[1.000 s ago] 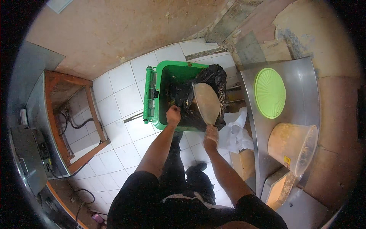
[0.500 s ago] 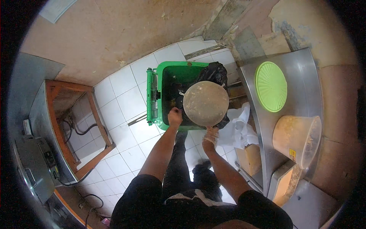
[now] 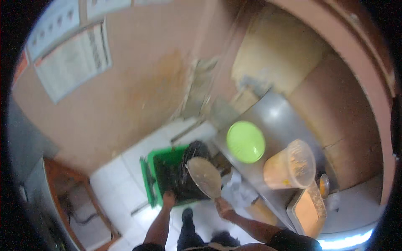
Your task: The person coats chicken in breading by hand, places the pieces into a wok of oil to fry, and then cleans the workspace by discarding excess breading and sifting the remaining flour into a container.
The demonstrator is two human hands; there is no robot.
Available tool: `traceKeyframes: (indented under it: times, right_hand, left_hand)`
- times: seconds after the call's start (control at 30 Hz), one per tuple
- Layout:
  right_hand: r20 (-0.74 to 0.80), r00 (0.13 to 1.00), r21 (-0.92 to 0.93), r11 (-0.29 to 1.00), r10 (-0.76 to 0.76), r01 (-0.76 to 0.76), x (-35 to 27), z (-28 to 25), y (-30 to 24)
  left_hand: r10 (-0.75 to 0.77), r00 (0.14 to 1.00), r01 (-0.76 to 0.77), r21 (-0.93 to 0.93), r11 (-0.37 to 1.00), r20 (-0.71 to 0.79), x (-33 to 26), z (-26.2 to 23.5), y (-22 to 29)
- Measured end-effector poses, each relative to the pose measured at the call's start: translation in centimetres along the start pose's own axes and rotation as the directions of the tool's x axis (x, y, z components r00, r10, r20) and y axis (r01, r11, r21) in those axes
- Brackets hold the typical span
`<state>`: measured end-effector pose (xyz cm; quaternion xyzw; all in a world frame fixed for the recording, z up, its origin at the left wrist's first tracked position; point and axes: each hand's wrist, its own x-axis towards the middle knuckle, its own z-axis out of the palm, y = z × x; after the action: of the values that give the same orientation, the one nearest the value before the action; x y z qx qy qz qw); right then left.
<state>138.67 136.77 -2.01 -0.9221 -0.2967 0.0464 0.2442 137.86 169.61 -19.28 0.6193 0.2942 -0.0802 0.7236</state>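
My right hand (image 3: 225, 208), in a thin clear glove, grips a round sieve (image 3: 205, 177) by its handle. The sieve is tilted over the right side of an open green bin (image 3: 201, 202), and its mesh looks dusted with something pale. A black plastic bag (image 3: 196, 151) bunches up along the bin's right edge. My left hand (image 3: 168, 199) is closed at the bin's near left edge; blur hides what, if anything, is in its fingers.
A steel counter (image 3: 274, 109) on the right carries a light green lid (image 3: 246, 141), a clear tub (image 3: 280, 169) with orange-tan residue and a rectangular container (image 3: 307, 211). White plastic (image 3: 238, 188) lies beside the bin. A wooden-framed stand (image 3: 94, 201) is at left.
My view has swung up and right, showing more wall and counter. The sieve has gone from facing me nearly flat to tilted. My left hand stays closed by the bin's near edge.
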Motion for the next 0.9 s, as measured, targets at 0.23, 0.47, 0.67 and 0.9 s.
traceKeyframes:
  times: [0.23, 0.47, 0.67, 0.9]
  right_hand:
    - [0.098, 0.970, 0.516, 0.822, 0.223, -0.241, 4.7, -23.9, -8.2]
    - [-0.220, 0.963, 0.793, 0.603, 0.157, 0.083, 9.5, -52.7, -19.3]
    - [-0.616, 0.764, 0.648, 0.674, 0.191, 0.354, 15.9, -73.2, -21.5]
    - [-0.816, 0.565, 0.313, 0.917, 0.125, 0.249, 23.5, -91.0, -17.0]
  left_hand:
    - [0.183, 0.983, -0.180, 0.413, 0.893, 0.031, -3.4, -5.2, -2.8]
    - [-0.285, 0.958, 0.285, -0.001, 0.958, 0.045, -7.0, -5.8, 1.6]
    - [-0.214, 0.975, 0.207, 0.098, 0.973, 0.060, -5.6, -1.7, 6.6]
    - [-0.191, 0.978, 0.179, 0.125, 0.976, 0.085, -5.1, 1.2, 9.4]
